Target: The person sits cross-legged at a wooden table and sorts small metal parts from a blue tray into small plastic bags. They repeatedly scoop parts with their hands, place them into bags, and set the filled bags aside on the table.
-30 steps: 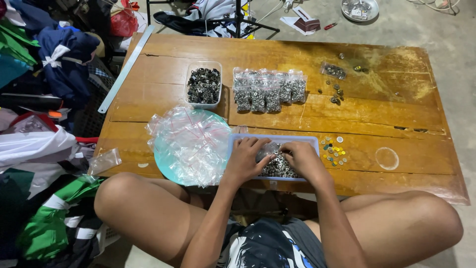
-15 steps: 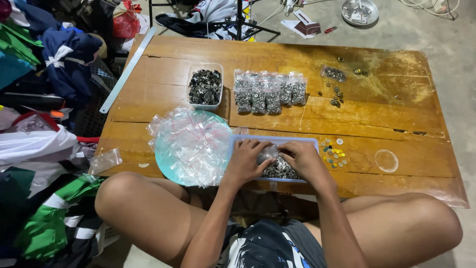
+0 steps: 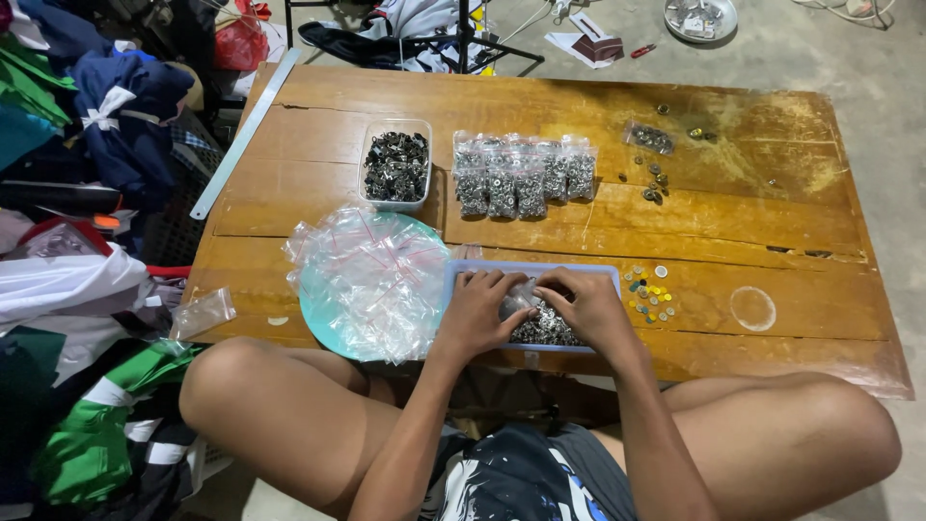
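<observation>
The head camera looks down on a low wooden tabletop (image 3: 540, 217) with the person's bare knees at its near edge. The left hand (image 3: 475, 314) and the right hand (image 3: 588, 311) meet over a shallow pale-blue rectangular plastic tray (image 3: 473, 268) at the front of the tabletop. Between them they pinch a small clear plastic zip bag (image 3: 519, 297); the fingers of both hands are curled narrow around the bag's edges, left fingers on its left side, right fingers on its right. Under the bag, inside the tray, lies a heap of small silvery metal fasteners (image 3: 546, 328).

Just left of the tray, a loose pile of empty clear zip bags with red seal strips (image 3: 367, 275) covers a round turquoise plate (image 3: 318, 323). One more empty clear bag (image 3: 201, 314) hangs at the left edge of the tabletop. Farther back stands a clear rectangular plastic tub of dark metal fasteners (image 3: 395, 166), and just beside it to the right a row of filled clear bags of silvery fasteners (image 3: 526, 174). Right of the tray lie scattered small yellow and green round caps (image 3: 651, 294), and near the right edge a clear round lid (image 3: 752, 309). A long grey metal ruler (image 3: 243, 135) leans along the left side. Heaps of coloured clothing (image 3: 87, 145) fill the floor to the left.
</observation>
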